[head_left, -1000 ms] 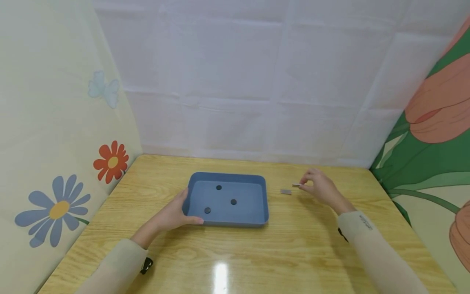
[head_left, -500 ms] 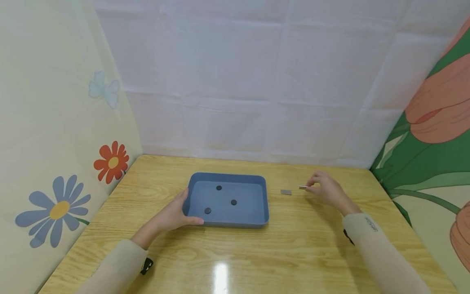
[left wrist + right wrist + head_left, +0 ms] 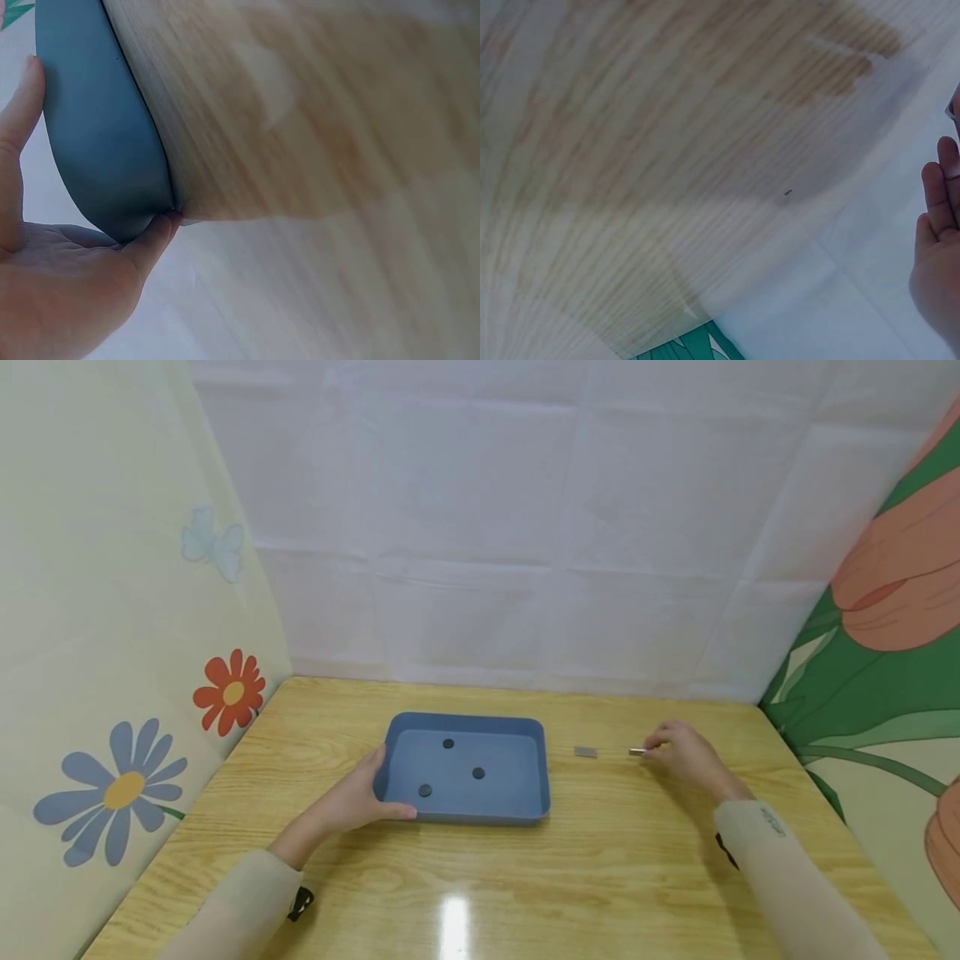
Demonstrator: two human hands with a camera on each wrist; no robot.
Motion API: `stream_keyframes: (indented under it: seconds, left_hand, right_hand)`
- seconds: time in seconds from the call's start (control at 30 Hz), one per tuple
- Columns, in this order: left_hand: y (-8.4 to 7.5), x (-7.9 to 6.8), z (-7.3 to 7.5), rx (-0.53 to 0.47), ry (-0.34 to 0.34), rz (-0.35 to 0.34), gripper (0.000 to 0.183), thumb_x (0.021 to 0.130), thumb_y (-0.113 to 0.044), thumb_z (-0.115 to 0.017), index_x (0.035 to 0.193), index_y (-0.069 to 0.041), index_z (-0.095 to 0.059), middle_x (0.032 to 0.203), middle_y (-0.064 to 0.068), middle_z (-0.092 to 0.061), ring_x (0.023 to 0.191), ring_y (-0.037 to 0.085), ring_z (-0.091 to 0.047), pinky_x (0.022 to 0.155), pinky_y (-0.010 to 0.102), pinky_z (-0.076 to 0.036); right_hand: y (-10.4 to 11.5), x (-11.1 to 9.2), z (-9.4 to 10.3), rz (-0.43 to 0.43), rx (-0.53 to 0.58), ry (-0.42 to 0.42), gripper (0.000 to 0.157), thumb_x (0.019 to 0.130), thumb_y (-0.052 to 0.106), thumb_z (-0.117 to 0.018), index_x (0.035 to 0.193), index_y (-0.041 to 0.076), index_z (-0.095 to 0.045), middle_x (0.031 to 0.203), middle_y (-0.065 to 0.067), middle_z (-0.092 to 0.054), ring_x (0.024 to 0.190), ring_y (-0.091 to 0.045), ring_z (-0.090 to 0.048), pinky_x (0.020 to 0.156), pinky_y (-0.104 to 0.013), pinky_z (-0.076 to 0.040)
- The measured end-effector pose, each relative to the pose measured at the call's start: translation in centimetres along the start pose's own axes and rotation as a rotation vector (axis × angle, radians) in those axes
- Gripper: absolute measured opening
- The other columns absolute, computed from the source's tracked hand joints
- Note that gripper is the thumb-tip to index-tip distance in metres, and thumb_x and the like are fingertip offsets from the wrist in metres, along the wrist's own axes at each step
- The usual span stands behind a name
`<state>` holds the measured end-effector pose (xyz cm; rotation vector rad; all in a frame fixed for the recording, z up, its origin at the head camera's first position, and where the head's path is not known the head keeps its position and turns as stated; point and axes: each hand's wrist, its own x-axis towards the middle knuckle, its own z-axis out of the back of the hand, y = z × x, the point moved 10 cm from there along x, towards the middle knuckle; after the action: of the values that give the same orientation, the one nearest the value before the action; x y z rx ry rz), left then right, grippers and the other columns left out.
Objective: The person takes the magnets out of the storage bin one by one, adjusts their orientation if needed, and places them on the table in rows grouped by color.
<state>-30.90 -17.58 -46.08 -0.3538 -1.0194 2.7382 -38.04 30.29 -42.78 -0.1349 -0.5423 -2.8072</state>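
In the head view my left hand (image 3: 352, 797) grips the near left corner of a shallow blue tray (image 3: 517, 818), thumb along its front wall. The left wrist view shows the thumb and fingers (image 3: 154, 236) on the tray's outer wall (image 3: 105, 127). Three small dark discs lie apart in the tray, one of them a disc (image 3: 478, 773) near the middle. My right hand (image 3: 686, 756) pinches a small, thin, silvery rectangular piece (image 3: 637, 752) between thumb and fingers, close above the table. A similar flat grey rectangular piece (image 3: 586, 752) lies between that hand and the tray.
The wooden table (image 3: 510, 877) ends at a white cloth backdrop (image 3: 465, 610) behind. Flower-printed cloths stand at both sides, the left cloth (image 3: 150, 652) pale and the right cloth (image 3: 900, 693) with large tulips. A bright reflection shows near the front.
My right hand has moved right and slightly nearer with the silvery piece, away from the other grey piece lying on the table. The left hand and the tray stay in place.
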Motion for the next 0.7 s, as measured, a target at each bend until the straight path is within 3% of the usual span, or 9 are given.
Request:
stream_keyframes:
  seconds: [0.3, 0.7]
  left_hand:
    - [0.0, -0.1, 0.0, -0.005, -0.002, 0.005, 0.131, 0.069, -0.058, -0.078, 0.153, 0.002, 0.002, 0.16, 0.025, -0.002, 0.147, 0.045, -0.009, 0.117, 0.061, -0.021]
    - [-0.4, -0.3, 0.0, -0.009, 0.002, 0.0, 0.13, 0.069, -0.056, -0.079, 0.153, 0.002, 0.002, 0.161, 0.025, -0.002, 0.147, 0.045, -0.009, 0.116, 0.061, -0.021]
  right_hand:
    - [-1.1, -0.2, -0.6, -0.054, 0.043, 0.064, 0.006, 0.084, 0.017, -0.073, 0.086, 0.012, -0.074, 0.091, -0.006, -0.063, 0.086, -0.02, -0.055, 0.074, -0.034, -0.046]
    - [-1.6, -0.1, -1.2, -0.075, 0.058, 0.08, 0.009, 0.084, 0.02, -0.074, 0.09, 0.014, -0.076, 0.092, -0.005, -0.063, 0.084, -0.018, -0.055, 0.071, -0.029, -0.043]
